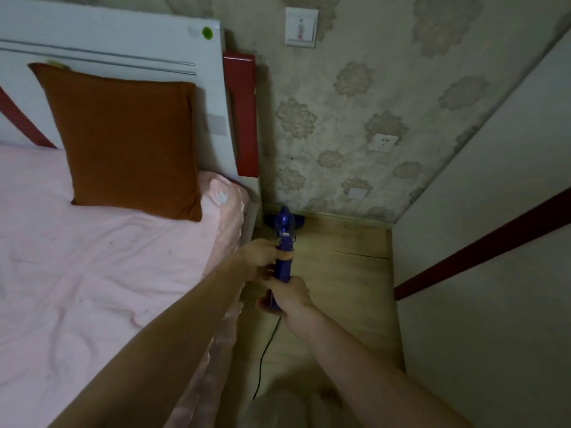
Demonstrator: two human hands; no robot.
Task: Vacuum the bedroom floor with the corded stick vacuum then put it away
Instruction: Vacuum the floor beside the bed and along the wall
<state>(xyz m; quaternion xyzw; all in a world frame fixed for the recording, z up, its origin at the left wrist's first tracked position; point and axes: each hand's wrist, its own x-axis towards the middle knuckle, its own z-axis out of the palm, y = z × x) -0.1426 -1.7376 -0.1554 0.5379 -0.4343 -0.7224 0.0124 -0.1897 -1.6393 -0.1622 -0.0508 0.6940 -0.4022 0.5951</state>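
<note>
Between bed (pixel 108 273) and right wall, both hands, left hand (pixel 259 257) and right hand (pixel 289 296), clamp the stick vacuum (pixel 284 254); rigid, seemingly light, best steered by its handle.

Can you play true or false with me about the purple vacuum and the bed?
1. Both hands hold the purple vacuum. True: the left hand grips higher up and the right hand grips the lower end.
2. The vacuum's head is on top of the bed. False: it is on the wooden floor, in the corner by the wall.
3. A brown pillow leans against the headboard. True.
4. The bed sheet is green. False: it is pink.
5. A black cord trails from the vacuum. True.
</note>
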